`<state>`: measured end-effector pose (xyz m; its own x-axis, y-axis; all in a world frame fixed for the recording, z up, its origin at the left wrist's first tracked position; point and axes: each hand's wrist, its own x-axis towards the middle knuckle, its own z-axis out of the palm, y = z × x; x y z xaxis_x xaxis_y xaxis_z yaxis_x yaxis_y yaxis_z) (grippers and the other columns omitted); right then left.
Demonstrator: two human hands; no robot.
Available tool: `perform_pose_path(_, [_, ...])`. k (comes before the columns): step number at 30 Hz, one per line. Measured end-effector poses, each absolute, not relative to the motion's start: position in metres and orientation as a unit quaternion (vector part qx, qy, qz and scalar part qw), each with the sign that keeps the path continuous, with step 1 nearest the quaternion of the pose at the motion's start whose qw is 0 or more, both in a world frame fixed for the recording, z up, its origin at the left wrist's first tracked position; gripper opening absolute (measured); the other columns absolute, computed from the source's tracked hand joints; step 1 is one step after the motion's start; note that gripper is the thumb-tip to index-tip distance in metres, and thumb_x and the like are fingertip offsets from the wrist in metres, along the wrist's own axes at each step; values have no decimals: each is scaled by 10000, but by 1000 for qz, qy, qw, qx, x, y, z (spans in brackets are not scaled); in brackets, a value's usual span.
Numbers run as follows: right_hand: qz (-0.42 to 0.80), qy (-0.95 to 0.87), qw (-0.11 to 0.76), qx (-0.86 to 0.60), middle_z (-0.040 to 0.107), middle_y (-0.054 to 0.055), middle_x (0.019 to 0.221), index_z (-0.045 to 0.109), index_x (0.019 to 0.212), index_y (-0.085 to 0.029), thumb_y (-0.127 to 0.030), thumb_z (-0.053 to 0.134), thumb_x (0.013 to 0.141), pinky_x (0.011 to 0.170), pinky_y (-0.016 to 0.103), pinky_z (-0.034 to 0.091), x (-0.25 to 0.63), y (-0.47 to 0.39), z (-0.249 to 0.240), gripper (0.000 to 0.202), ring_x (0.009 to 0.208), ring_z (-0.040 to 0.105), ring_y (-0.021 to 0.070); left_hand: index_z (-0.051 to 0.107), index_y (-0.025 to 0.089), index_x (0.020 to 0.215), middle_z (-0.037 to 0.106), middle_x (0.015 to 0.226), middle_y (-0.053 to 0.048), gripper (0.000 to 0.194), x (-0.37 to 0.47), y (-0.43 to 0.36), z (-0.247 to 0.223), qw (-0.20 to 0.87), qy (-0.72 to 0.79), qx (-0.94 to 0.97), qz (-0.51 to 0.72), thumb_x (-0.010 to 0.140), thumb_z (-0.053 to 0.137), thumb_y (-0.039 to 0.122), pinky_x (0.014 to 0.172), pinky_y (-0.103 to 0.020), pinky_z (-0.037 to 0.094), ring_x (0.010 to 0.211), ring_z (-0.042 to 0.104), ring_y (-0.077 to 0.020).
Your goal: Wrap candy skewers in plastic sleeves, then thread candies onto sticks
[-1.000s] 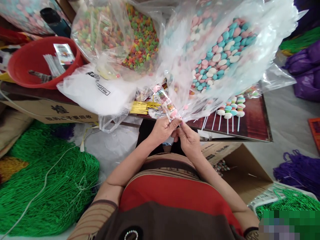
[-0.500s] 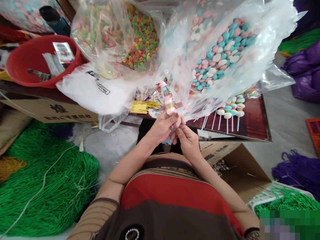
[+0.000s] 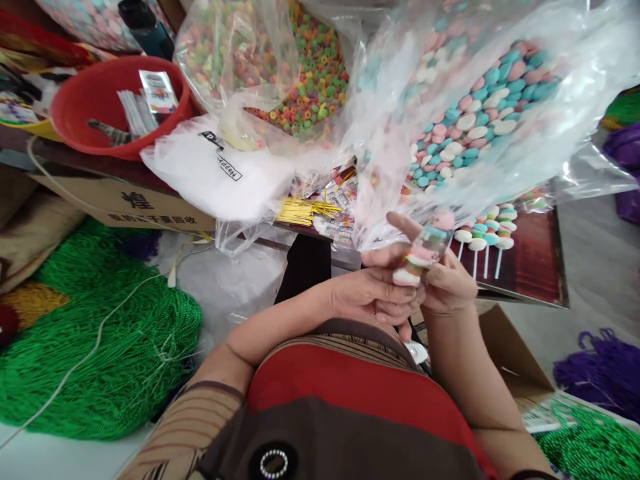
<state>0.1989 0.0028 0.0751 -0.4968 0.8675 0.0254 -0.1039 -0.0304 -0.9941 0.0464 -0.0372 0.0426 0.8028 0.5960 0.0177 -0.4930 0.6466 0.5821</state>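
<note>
A wrapped marshmallow candy stick (image 3: 423, 255) tilts up to the right between my hands, its pink, white, blue and orange-green pieces showing through clear plastic. My left hand (image 3: 373, 293) is closed around its lower end. My right hand (image 3: 450, 283) grips it from the right side, with fingers reaching behind it. The lower end of the stick is hidden by my fingers. Just beyond my hands lie yellow twist ties (image 3: 295, 211) and small printed wrappers (image 3: 340, 217). To the right, several unwrapped candy sticks (image 3: 485, 230) rest on the dark red table (image 3: 537, 257).
Large clear bags hold marshmallows (image 3: 475, 120) and ring candies (image 3: 320, 73). White printed bags (image 3: 220, 173) lie left of them, near a red basin (image 3: 75, 133). An open cardboard box (image 3: 515, 360) stands below right; green cord (image 3: 100, 347) heaps on the floor at left.
Both hands and the wrapped candy stick have moved right relative to my body. My right hand has shifted from below the stick up to its side. The view has turned slightly left.
</note>
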Motion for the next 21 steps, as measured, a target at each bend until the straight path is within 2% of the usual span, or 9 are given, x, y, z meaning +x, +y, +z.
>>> perform_pose_path(3, [607, -561, 431, -361, 666, 15, 634, 702, 970, -277, -742, 750, 783, 863, 553, 625, 176, 0, 66, 504, 818, 763, 294, 506, 223, 728, 372, 529, 88, 482, 44, -34, 36, 840, 193, 376, 339, 859, 705, 642, 609, -337, 550, 448, 380, -99])
perform_pose_path(6, [511, -526, 538, -415, 692, 5, 709, 641, 887, -283, -625, 764, 847, 910, 515, 627, 157, -1, 54, 365, 824, 759, 253, 620, 215, 850, 581, 650, 11, 385, 32, -23, 35, 621, 431, 525, 391, 928, 645, 591, 736, -342, 543, 628, 581, -170])
perform_pose_path(8, [473, -519, 572, -424, 727, 17, 775, 626, 857, -278, -601, 769, 855, 906, 489, 632, 154, 2, 51, 353, 854, 758, 244, 655, 216, 918, 676, 788, -33, 360, 25, -17, 35, 492, 517, 567, 411, 930, 650, 575, 818, -352, 529, 770, 648, -205])
perform_pose_path(10, [500, -537, 538, -415, 764, 46, 847, 653, 873, -270, -617, 782, 835, 833, 459, 644, 158, 5, 55, 372, 884, 759, 254, 645, 216, 896, 647, 745, -26, 436, 20, -15, 35, 502, 501, 563, 423, 927, 607, 649, 786, -341, 523, 724, 627, -192])
perform_pose_path(13, [590, -573, 428, -374, 794, 88, 954, 720, 1019, -262, -657, 830, 758, 666, 414, 634, 168, 10, 64, 486, 883, 762, 280, 576, 217, 800, 395, 523, 74, 593, 15, -20, 33, 699, 333, 502, 385, 859, 560, 807, 615, -317, 503, 474, 417, -124])
perform_pose_path(15, [598, -579, 416, -367, 796, 80, 973, 730, 1098, -267, -629, 846, 757, 619, 397, 619, 167, 14, 64, 510, 827, 760, 264, 539, 225, 792, 280, 495, 115, 616, 12, -22, 32, 764, 265, 457, 372, 841, 545, 838, 559, -313, 482, 422, 310, -104])
perform_pose_path(17, [554, -569, 469, -387, 790, 51, 943, 731, 1070, -275, -579, 845, 788, 652, 390, 626, 158, 19, 58, 431, 780, 751, 228, 536, 228, 818, 335, 523, 94, 538, 9, -21, 32, 708, 339, 460, 414, 892, 553, 761, 575, -298, 459, 449, 364, -118])
perform_pose_path(19, [501, -559, 517, -411, 782, 32, 920, 726, 1010, -273, -578, 829, 806, 720, 394, 638, 143, 25, 49, 381, 791, 748, 210, 550, 231, 832, 457, 596, 43, 391, 4, -19, 31, 560, 488, 481, 465, 937, 601, 604, 627, -281, 431, 550, 489, -148])
perform_pose_path(21, [484, -581, 506, -415, 778, 31, 930, 726, 993, -268, -616, 803, 815, 770, 396, 642, 131, 35, 42, 398, 836, 749, 210, 559, 235, 807, 537, 657, 12, 277, -5, -16, 30, 433, 588, 488, 478, 922, 673, 459, 655, -271, 401, 636, 549, -165])
